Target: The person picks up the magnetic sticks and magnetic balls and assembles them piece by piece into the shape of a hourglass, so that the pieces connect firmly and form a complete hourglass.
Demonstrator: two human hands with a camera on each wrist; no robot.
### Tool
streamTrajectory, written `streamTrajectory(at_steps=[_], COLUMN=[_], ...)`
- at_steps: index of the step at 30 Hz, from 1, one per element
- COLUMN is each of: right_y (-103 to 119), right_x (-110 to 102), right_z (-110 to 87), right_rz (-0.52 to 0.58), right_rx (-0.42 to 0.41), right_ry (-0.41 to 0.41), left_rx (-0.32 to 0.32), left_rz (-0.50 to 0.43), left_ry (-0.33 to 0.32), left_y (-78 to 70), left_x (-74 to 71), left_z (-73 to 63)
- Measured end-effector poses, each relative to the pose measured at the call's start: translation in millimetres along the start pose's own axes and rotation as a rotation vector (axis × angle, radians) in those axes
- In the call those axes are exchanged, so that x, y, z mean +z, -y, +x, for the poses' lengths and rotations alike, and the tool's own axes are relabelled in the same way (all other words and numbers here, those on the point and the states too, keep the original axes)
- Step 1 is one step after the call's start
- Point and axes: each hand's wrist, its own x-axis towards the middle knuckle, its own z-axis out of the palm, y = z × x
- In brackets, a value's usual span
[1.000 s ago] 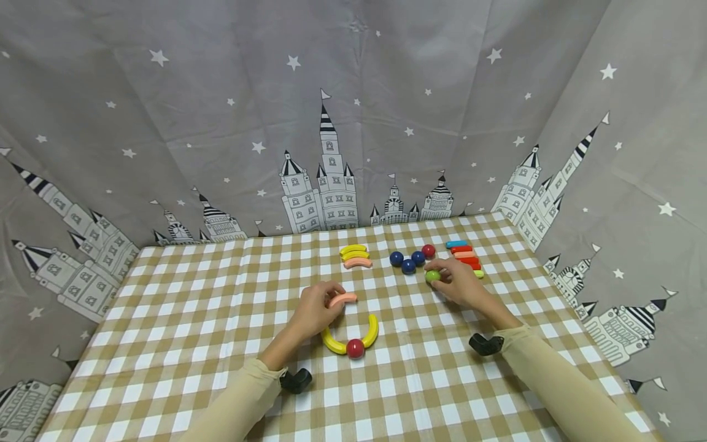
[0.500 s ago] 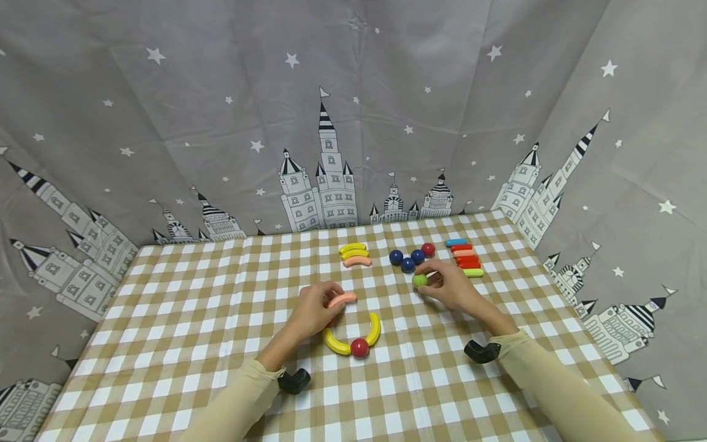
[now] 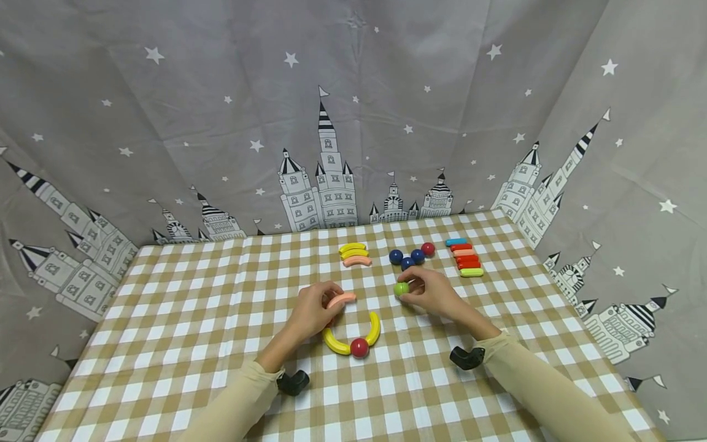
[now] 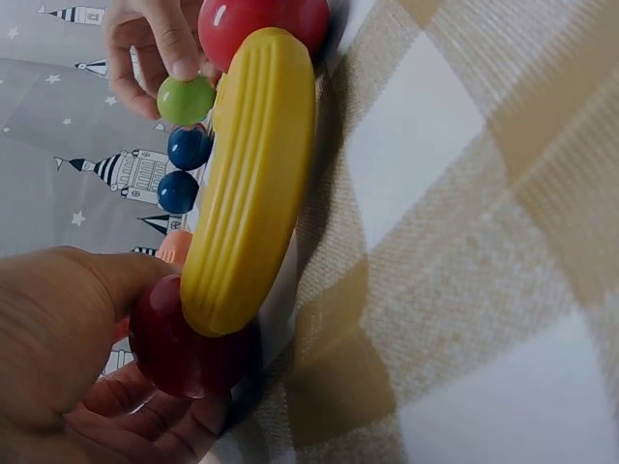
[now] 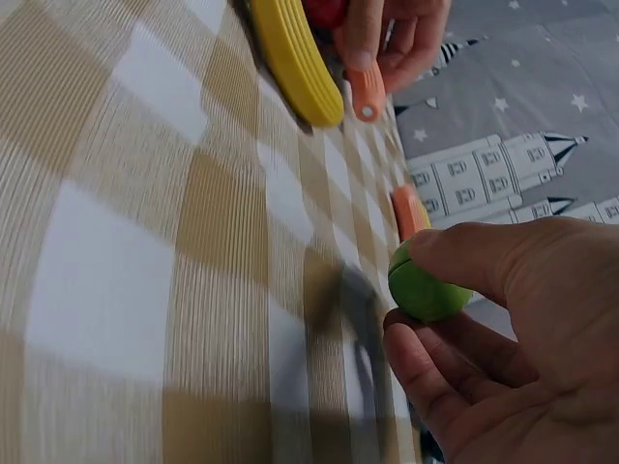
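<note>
My left hand (image 3: 313,312) grips a dark red ball (image 4: 179,340) and an orange curved stick (image 3: 342,299) where they meet, left of the table's middle. From that ball a yellow curved stick (image 4: 253,184) runs to a second red ball (image 3: 359,348), and another yellow curved stick (image 3: 374,328) rises from its right side, forming an arc with a gap at the upper right. My right hand (image 3: 432,292) pinches a green ball (image 3: 401,288) between thumb and fingers, a little above the cloth in the right wrist view. The left fingers partly hide the ball they hold.
Farther back lie two yellow curved sticks (image 3: 353,250) and an orange one (image 3: 358,261). Blue balls (image 3: 396,257) and a red ball (image 3: 428,249) sit right of them. Several short coloured sticks (image 3: 465,253) lie in a row at the back right. A checked cloth (image 3: 182,344) covers the table.
My right hand has carried the green ball left and toward me, away from the row of short sticks. The arc shifted slightly right early on; my left hand stays almost still.
</note>
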Motion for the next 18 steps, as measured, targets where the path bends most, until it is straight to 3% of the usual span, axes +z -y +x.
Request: streamTrajectory(at_steps=[9,18], right_y=[16,28], right_x=[20,40], right_z=[12.3,21.4], right_rz=[0.052,0.076], right_rx=[0.001,0.015], right_ry=[0.055,0.101], left_rx=[0.034,0.023], left_rz=[-0.001,-0.043], left_ry=[-0.032,-0.027], left_y=[2.2,3.0], left_x=[0.3,0.0], left_z=[-0.8,-2.9])
